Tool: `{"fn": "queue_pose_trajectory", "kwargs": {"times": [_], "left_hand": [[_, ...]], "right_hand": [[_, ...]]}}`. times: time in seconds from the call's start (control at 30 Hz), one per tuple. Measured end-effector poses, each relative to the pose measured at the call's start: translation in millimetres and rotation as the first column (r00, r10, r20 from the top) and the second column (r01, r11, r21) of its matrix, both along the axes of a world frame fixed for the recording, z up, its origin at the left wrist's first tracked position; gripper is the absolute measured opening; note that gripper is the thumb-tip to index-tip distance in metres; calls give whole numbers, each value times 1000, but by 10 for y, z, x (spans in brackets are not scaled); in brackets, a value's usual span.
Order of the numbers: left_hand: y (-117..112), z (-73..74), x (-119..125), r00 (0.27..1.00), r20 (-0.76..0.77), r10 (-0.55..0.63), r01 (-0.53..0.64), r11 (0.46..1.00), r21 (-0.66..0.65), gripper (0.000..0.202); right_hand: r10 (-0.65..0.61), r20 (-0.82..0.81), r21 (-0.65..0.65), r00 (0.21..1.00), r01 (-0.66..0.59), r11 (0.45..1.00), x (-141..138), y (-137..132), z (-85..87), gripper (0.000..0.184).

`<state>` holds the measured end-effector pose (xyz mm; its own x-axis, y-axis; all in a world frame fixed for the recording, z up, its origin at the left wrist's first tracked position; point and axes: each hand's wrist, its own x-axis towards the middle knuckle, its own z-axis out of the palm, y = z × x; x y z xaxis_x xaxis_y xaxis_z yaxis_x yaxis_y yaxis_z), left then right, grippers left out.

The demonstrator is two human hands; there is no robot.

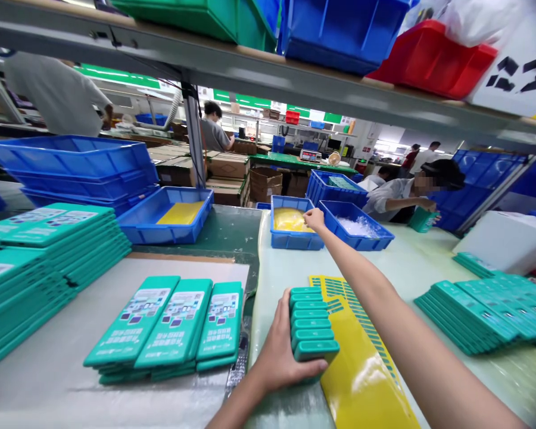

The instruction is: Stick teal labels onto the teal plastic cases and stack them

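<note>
My left hand (274, 351) is wrapped round a stack of flat teal cases (311, 322), which stand on edge one behind another on the bench. My right hand (314, 219) reaches far forward to the right rim of a blue tray (297, 241) holding yellow pieces (288, 219). Its fingers are closed; whatever they may hold is too small to make out. Beside the held stack, under my right forearm, lies a yellow sheet (357, 357) with rows of slots where labels are peeled away. Left of my left hand, printed teal cases (174, 322) lie in short piles.
High stacks of teal cases (67, 244) rise at the left, and more cases (482, 310) lean in rows at the right. A blue tray of clear bits (357, 241) adjoins the yellow one. A shelf beam (250, 59) crosses overhead. A co-worker (397, 196) holds a teal case across the bench.
</note>
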<state>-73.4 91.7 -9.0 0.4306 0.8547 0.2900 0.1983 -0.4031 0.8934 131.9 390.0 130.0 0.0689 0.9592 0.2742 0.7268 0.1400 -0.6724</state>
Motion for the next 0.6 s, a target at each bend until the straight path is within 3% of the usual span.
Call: {"fn": "queue_pose_trajectory", "kwargs": {"times": [0.1,0.17,0.23,0.3,0.37,0.4,0.43,0.47,0.57,0.6], "left_hand": [[-9,17,4,1000,-20,0,-1,1000,-17,156],[-15,47,11,1000,-25,-4,4,1000,-30,156],[-11,85,26,1000,-24,0,0,999,-32,155],[8,120,47,1000,-14,9,-10,1000,-24,154],[34,144,70,1000,4,12,-12,1000,-17,153],[45,151,79,1000,13,7,-6,1000,-13,152],[53,156,84,1000,21,0,0,1000,-10,151],[58,161,85,1000,27,-3,3,1000,-11,149],[77,215,70,996,54,70,-68,997,-41,142],[95,262,71,990,79,120,-114,991,-71,140]], "right_hand": [[-10,-71,-10,997,10,1000,-29,-28,76,21],[8,-128,0,992,-8,1000,4,-151,147,27],[71,-192,-14,979,-75,997,126,-443,177,42],[186,-264,-76,947,-212,974,321,-948,112,55],[323,-343,-176,882,-398,900,510,-1615,-79,79],[402,-398,-226,824,-513,828,568,-1966,-217,99],[494,-491,-239,718,-656,716,587,-2298,-372,123],[535,-524,-231,663,-715,659,560,-2589,-532,137],[463,-494,-134,736,-590,796,273,-3082,-902,134],[440,-555,-104,706,-584,805,163,-3113,-951,133]]}}
